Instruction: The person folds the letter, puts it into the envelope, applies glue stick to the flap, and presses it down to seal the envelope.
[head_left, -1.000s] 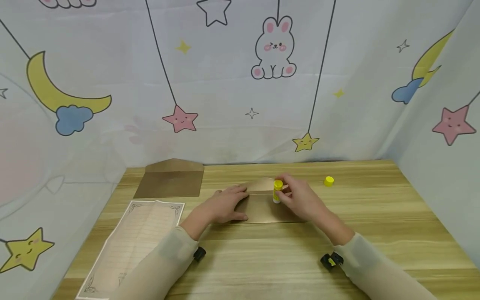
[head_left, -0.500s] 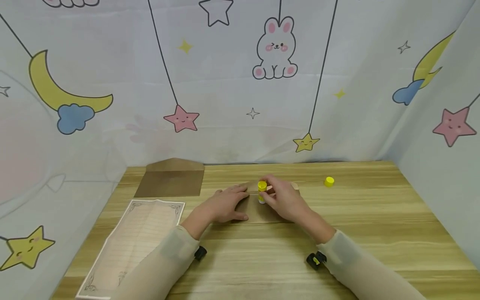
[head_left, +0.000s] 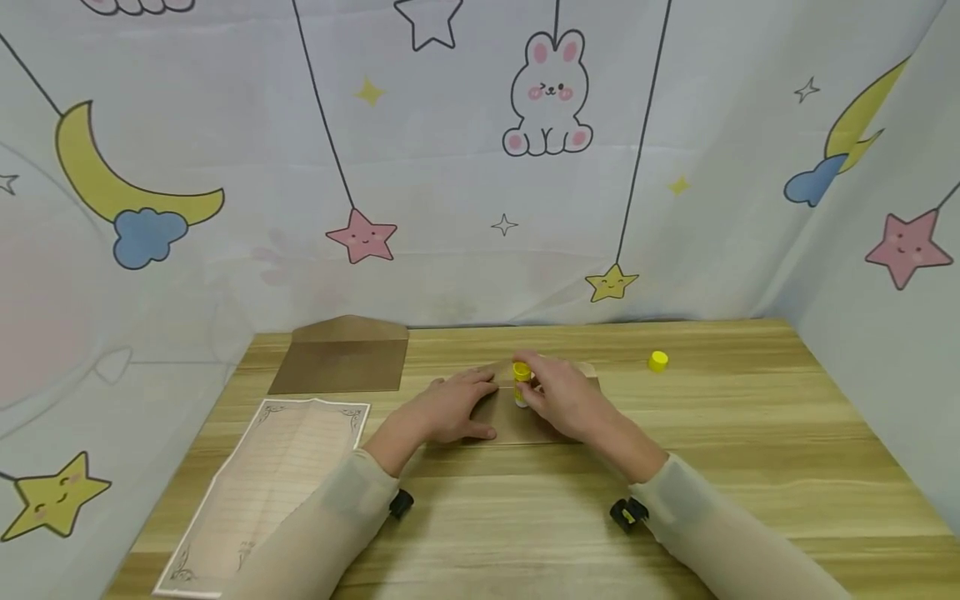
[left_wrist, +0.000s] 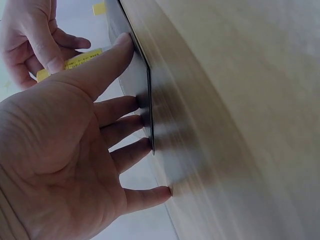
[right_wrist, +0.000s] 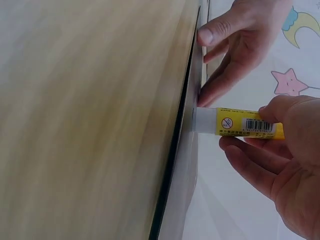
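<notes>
The wood-grain table bears a brown envelope at its far left corner, lined paper by its left edge, a second envelope and a yellow cap towards its far edge.

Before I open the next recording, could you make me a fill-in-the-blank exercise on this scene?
The right hand holds the yellow-labelled ____.
The left hand rests on a brown ____.
The loose cap is ____.
In the head view, the lined sheet lies on the table's ____ side.

Missing words: glue stick; envelope; yellow; left.
</notes>
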